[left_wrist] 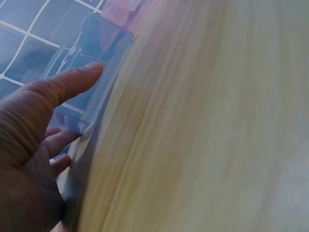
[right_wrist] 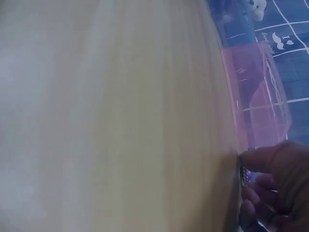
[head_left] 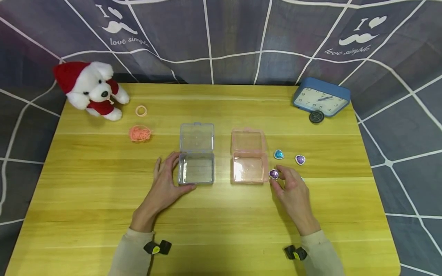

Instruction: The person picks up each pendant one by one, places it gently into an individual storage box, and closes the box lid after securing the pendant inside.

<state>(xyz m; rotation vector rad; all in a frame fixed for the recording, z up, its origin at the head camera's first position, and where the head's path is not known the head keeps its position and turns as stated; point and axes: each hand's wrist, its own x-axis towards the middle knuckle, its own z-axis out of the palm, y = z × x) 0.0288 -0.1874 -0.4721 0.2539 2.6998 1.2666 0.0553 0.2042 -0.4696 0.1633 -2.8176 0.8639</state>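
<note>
In the head view, a clear bluish plastic box [head_left: 196, 181] stands with its lid up. My left hand [head_left: 166, 191] holds it at its left side, the thumb lying along the front wall, as the left wrist view also shows. To its right is a pink plastic box [head_left: 249, 181], its lid up too. Beside the pink box, my right hand [head_left: 293, 193] pinches a purple gem [head_left: 274, 174] with a beaded rim between thumb and fingers. A blue gem [head_left: 278, 154] and a purple heart gem [head_left: 300, 160] lie beyond that hand; another piece [head_left: 302, 178] is mostly hidden by it.
A white plush dog [head_left: 100, 90] in a red hat sits at the back left, near a pale ring [head_left: 141, 111] and a bundle of coral bands [head_left: 140, 133]. At the back right stands a blue clock [head_left: 322, 97], with a black disc [head_left: 316, 117] before it.
</note>
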